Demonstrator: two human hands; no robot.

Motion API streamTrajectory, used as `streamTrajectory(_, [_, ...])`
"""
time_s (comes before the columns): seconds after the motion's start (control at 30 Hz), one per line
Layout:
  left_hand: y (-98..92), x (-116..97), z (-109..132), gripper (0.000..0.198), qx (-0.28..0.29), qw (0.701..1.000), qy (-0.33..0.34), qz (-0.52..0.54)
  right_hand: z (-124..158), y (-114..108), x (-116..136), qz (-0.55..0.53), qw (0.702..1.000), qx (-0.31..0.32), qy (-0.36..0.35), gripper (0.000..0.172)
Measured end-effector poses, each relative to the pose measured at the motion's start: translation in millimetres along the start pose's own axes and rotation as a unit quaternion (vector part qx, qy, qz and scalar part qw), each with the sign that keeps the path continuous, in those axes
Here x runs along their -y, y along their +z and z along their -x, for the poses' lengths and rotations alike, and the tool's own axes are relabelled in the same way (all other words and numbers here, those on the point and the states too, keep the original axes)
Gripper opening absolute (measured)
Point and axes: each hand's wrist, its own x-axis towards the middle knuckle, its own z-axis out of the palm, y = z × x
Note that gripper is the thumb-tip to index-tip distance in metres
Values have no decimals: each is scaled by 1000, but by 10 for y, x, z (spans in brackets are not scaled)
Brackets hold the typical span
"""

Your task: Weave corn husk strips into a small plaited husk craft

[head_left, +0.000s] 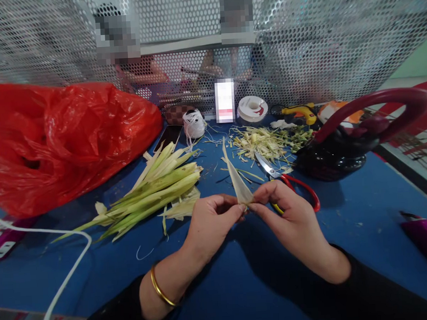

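My left hand (215, 222) pinches the lower end of a pale, pointed piece of corn husk (236, 180) between thumb and fingers. On the other side of that end, my right hand (288, 211) is closed on the same piece with thumb and forefinger. The husk's narrow tip points away from me, above the table. To the left lies a pile of green and yellowish corn husks (161, 189). Scissors (271, 169) with red handles rest just beyond my right hand, partly hidden by it.
A red plastic bag (72, 134) fills the left. White string (193, 124), a lit phone (224, 99), a ribbon spool (253, 108) and husk scraps (261, 143) sit at the back. A dark pot (335, 158) with a maroon handle stands right. A white cable (67, 277) crosses the left.
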Motion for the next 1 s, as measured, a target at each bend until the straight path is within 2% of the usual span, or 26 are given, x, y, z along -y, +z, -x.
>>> streamTrajectory(0.13, [1,-8,12,7,14,1000,17,-15,-17,17,12,-43,999,-14,9,13])
streamTrajectory(0.27, [5,-19,12,7,-3,998,34,-50,-13,20,13,-55,998,-1,26,13])
streamTrajectory(0.37, [-6,-13,-6,5,6,1000,0,-8,-7,8,-7,-50,999,10,17,12])
streamTrajectory(0.53, [-64,30,-46,12,61,985,-107,124,-26,-43,-39,49,993,15,-109,11])
streamTrajectory(0.63, [-94,41,-59,13,91,975,-132,156,-41,-69,-36,90,977,52,-185,17])
streamTrajectory(0.73, [-106,44,-61,13,105,967,-147,177,-41,-74,-37,97,972,56,-208,18])
streamTrajectory(0.87, [-96,48,-50,14,98,975,-125,156,-37,-66,-56,75,979,52,-180,15])
streamTrajectory(1.0, [-66,37,-26,12,66,993,-49,89,-48,-68,-56,29,988,63,-140,13])
